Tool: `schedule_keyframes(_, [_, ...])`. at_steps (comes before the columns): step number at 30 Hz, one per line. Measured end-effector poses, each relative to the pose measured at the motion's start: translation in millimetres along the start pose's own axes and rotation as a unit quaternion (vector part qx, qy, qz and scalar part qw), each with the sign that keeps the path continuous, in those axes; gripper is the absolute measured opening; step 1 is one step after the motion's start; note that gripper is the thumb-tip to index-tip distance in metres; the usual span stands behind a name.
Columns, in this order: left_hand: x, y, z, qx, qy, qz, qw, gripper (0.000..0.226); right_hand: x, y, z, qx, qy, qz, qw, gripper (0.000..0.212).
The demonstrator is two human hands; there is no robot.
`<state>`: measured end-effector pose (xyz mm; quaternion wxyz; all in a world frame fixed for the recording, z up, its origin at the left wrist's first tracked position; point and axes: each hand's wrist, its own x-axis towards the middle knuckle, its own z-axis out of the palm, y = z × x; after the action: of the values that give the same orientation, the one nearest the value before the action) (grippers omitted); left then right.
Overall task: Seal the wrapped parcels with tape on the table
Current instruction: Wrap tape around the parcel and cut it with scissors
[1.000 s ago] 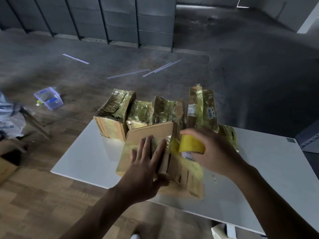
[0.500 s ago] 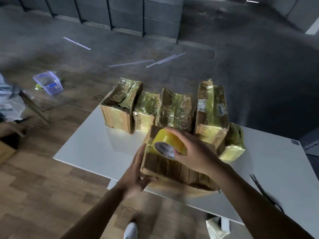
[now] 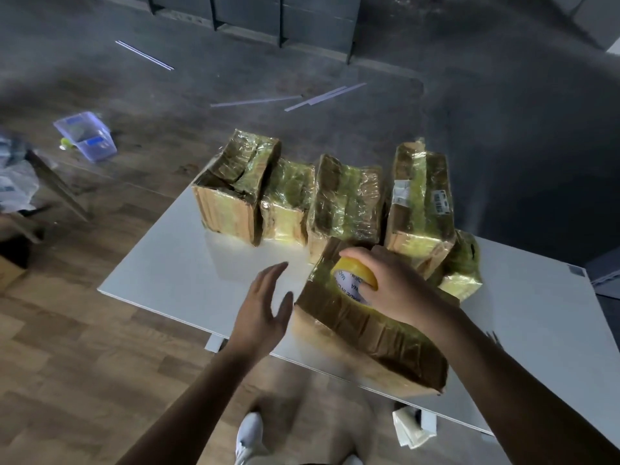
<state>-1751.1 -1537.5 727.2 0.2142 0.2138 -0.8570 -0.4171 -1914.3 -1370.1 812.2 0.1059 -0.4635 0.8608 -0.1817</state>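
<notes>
A: Surface, room?
B: White table (image 3: 174, 280), wood floor (image 3: 84, 364).
A: Containers?
B: Clear tub (image 3: 85, 135) on floor, contents unclear.
A: Hands?
B: R hand (image 3: 399, 290) grips tape roll (image 3: 357, 273) atop front parcel (image 3: 362, 330) at near table edge; L hand (image 3: 261, 313) fingers straight, just beside it.

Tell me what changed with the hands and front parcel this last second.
The left hand let go of the front parcel, which it was steadying, and now hovers open beside it over the table. The parcel was turned and lies flat. The right hand still grips the yellow tape roll on top. The back row of parcels stayed put.
</notes>
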Motion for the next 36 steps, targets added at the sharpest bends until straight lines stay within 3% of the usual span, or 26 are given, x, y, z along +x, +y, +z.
schedule_keyframes(3, [19.9,30.6,11.8,0.031,-0.084,0.050,0.995,0.066,-4.2,4.1,-0.7,0.012,0.002,0.010,1.000,0.058])
schedule_keyframes(7, [22.2,32.0,33.1,0.082,-0.158,0.043,0.983,0.079,-8.9,3.3,0.9,0.013,0.012,0.006,1.000,0.059])
schedule_keyframes(13, [21.3,27.5,40.4,0.128,-0.170,0.054,0.976,0.085,-9.4,8.1,0.9,0.035,0.009,0.017,0.999,0.064])
schedule_keyframes(18, [20.7,21.1,40.7,0.207,-0.212,0.072,0.952,0.120,-15.5,13.9,5.3,0.109,0.031,0.021,0.993,0.071])
schedule_keyframes(21, [22.1,21.1,41.7,0.234,-0.210,0.078,0.946,0.125,-19.6,15.8,11.1,0.145,0.070,0.021,0.987,0.062])
schedule_keyframes(28, [23.1,22.7,41.2,0.291,-0.226,0.064,0.927,0.121,-23.6,15.2,-15.6,0.041,0.047,0.000,0.998,0.052])
schedule_keyframes(33, [22.2,24.4,41.0,0.302,-0.242,0.064,0.920,0.128,-58.0,33.0,-32.3,-0.032,-0.052,0.049,0.997,0.055])
schedule_keyframes(36, [24.8,31.1,37.8,0.334,-0.249,0.066,0.906,0.127,-58.1,30.0,-25.1,-0.069,-0.036,0.037,0.996,0.054])
